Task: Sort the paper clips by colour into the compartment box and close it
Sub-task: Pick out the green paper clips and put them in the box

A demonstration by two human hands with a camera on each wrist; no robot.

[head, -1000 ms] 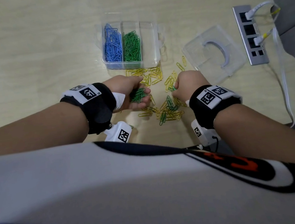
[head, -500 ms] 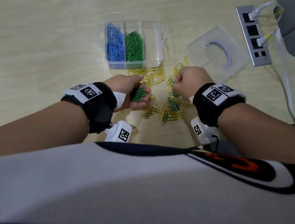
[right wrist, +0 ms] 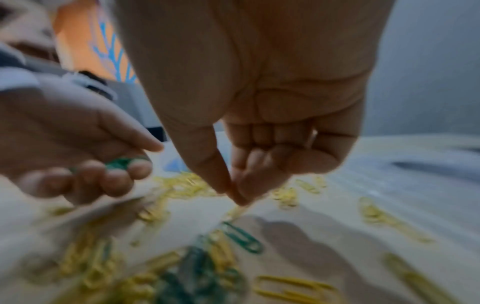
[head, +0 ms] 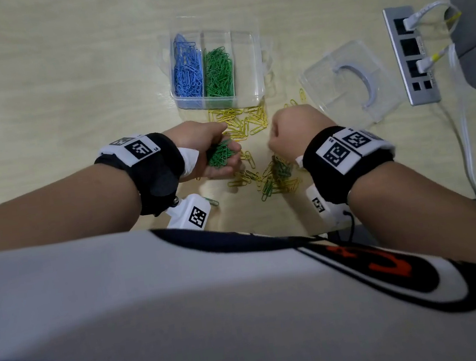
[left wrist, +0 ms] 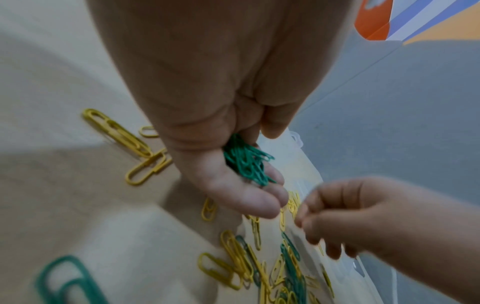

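1. Left hand [head: 211,150]: cupped grip holds a bunch of green clips [head: 221,156].
2. Right hand [head: 294,132]: thumb and forefinger pressed together; whether they pinch a clip cannot be told.
3. Loose clips [head: 276,178] on the table [head: 49,84], near the box [head: 248,65]: probably light, stiff, slippery, tangling; best pinched singly at a loop.

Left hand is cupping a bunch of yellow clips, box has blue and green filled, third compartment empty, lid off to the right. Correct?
One error: the clips cupped in the left hand are green, not yellow, as the head and left wrist views show. The rest holds: the box has blue and green compartments filled and the third empty, and the lid lies off to its right.
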